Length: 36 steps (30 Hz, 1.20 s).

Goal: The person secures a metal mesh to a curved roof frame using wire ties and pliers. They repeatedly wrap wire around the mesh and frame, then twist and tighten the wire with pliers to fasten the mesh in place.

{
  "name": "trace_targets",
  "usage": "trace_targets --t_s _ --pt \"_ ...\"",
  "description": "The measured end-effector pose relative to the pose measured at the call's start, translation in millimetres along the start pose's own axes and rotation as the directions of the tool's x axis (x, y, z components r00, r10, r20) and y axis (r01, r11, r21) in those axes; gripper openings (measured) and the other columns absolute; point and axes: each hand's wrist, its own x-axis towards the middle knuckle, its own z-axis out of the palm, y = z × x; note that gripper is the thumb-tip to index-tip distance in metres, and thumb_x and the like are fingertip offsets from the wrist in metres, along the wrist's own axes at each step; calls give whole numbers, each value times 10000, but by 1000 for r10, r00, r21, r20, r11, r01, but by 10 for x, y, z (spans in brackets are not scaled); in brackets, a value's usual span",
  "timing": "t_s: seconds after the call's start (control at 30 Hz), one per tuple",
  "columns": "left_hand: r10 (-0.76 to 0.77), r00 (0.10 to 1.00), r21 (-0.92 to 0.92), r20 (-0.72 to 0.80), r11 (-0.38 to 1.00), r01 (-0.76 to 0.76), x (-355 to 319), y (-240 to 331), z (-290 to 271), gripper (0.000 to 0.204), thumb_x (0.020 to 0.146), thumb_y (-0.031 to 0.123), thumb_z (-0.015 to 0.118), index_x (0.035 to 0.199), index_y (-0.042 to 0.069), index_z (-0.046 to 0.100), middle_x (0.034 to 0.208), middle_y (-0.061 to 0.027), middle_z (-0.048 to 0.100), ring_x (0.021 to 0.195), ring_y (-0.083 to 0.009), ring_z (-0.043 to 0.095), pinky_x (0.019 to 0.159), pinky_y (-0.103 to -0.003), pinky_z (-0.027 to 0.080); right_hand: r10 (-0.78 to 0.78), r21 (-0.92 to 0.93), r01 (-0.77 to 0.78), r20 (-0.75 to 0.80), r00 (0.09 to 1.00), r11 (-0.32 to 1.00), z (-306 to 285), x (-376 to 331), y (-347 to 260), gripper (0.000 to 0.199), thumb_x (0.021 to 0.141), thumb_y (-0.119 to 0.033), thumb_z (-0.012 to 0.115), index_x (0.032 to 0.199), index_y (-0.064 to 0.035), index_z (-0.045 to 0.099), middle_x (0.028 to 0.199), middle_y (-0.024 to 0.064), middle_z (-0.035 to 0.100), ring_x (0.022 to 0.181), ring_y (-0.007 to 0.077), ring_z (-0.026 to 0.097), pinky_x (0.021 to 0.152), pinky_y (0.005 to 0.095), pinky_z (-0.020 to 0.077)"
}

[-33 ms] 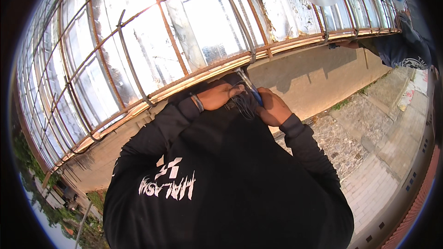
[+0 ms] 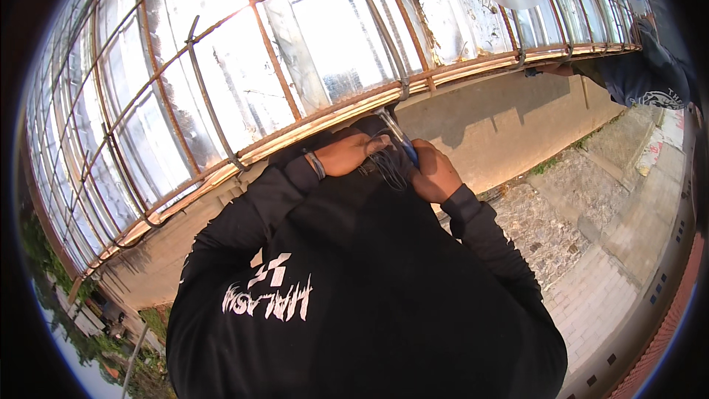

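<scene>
Above and ahead of both your hands spread the shiny metal sheets (image 2: 336, 37), with a grid of rusty rods (image 2: 276, 59) over them and a pale wooden edge (image 2: 325, 124) running along the bottom, just above your knuckles. Beyond your right hand, under that edge, stretches a tan wall (image 2: 473, 125); farther off to the right and below lies the paved ground (image 2: 591, 310), part rough stone, part block. Your black top (image 2: 384, 288), with its white print, fills the space below both hands. Well to the right of your right hand, a co-worker in a dark sleeve (image 2: 650, 77) reaches in under the same edge. Your left hand (image 2: 347, 155) is bent inward, its thumb and fingers pinching a bundle of thin wire (image 2: 391, 168) — dark loops that hang from the fingertips into the gap between your hands. Your right hand (image 2: 437, 171) is wrapped round the blue handle of a metal tool (image 2: 399, 135), which slants up and left out of your grip, its head just below the wooden edge; whether that head bites on anything, you cannot tell from here. Smallest of all, a bracelet (image 2: 315, 165) circles your left wrist, right behind the hand.
</scene>
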Motion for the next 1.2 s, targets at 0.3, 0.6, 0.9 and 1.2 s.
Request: trace_targets --t_s 0.3,0.6,0.9,1.2 --pt "213 973 20 -88 977 -212 -32 15 40 696 1018 616 411 878 -35 614 678 -93 494 671 -193 458 714 -366 438 194 16 -195 -186 963 981 198 110 -236 278 819 -239 770 817 20 670 694 221 661 697 367 687 653 436 515" --pt "459 886 26 64 887 -462 41 -165 85 550 1067 435 424 916 -62 606 701 -148 480 697 -225 510 698 -408 430 126 579 -612 663 738 539 -266 -122 90 271 962 -260 677 923 -16 565 712 62 616 563 144 585 528 283 481" --pt "899 437 328 -27 421 -846 -717 839 -120 168 929 152 663 830 32 600 843 -112 549 815 -318 554 717 -438 445 41 364 434 -802 596 825 -868 -400 -887 371 987 -333 648 1081 23 603 771 -3 553 682 77 510 627 233 425" --pt "875 381 263 -297 459 -849 -1218 1208 -301 432 821 371 681 615 68 452 546 -22 407 509 -186 385 518 -338 274 -445 -592 -15 -621 645 806 -2619 1297 -1085 268 892 -148 587 1113 -5 638 1008 261 665 869 376 678 763 475 535"
